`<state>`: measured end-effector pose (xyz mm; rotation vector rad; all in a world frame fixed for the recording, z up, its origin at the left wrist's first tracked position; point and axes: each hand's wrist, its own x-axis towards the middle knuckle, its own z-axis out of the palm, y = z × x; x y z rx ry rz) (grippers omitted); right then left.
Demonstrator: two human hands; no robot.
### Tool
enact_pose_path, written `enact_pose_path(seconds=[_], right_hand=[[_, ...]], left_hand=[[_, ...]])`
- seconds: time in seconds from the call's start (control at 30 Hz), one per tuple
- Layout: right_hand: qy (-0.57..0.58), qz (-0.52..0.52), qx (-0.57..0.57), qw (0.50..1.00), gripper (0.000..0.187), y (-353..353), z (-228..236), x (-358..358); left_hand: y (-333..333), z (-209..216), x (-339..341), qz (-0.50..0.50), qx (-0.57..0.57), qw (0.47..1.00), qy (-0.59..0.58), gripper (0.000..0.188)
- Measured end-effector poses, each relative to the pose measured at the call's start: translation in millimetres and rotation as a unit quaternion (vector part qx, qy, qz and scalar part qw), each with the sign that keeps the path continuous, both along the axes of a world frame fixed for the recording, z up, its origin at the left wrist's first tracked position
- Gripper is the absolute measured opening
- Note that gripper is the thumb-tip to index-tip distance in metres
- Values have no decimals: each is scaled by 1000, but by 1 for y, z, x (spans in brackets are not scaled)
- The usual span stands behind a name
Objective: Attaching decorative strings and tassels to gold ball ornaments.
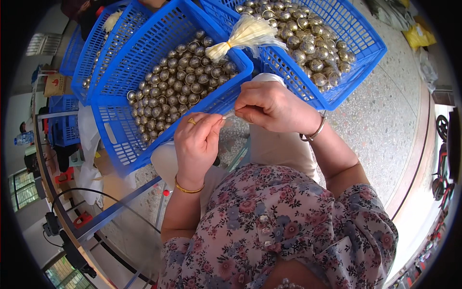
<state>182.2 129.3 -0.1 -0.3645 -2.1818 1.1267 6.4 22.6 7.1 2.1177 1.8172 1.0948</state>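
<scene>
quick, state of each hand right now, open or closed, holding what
Left hand: pinched closed on a small pale piece, too small to identify.
Right hand: closed; whether it holds anything cannot be told.

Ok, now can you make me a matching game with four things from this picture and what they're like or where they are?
Things:
1. Left hand
2. Pale bundle
3. Round metal balls
4. Shirt

Clues:
A. Inside blue baskets
B. Covered in flowers
C. Wearing a gold-coloured ring
D. Tied with a yellow band

Pairs: 1-C, 2-D, 3-A, 4-B
</scene>
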Motion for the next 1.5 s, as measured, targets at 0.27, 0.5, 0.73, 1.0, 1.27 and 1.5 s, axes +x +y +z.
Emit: enact_pose_path(seconds=[0.27,0.5,0.73,1.0,1.27,1.5], right_hand=[[-55,64,78,993,5,0,23,21],[-105,151,116,976,8,8,42,52],[-41,-60,-268,961,7,76,26,111],[4,-340,-282,897,18,188,-65,145],[-75,-334,-211,916,24,180,-78,106],[-96,-174,-181,963,18,147,-94,80]], left_hand=[[-8,13,9,-61,32,997,41,7],[-11,5,34,-175,-28,984,-26,9],[-22,-36,18,-50,-152,981,-109,3],[-16,-38,7,35,-195,955,-223,8],[0,-31,-1,42,-208,958,-195,10],[50,-34,-4,21,-147,974,-171,9]])
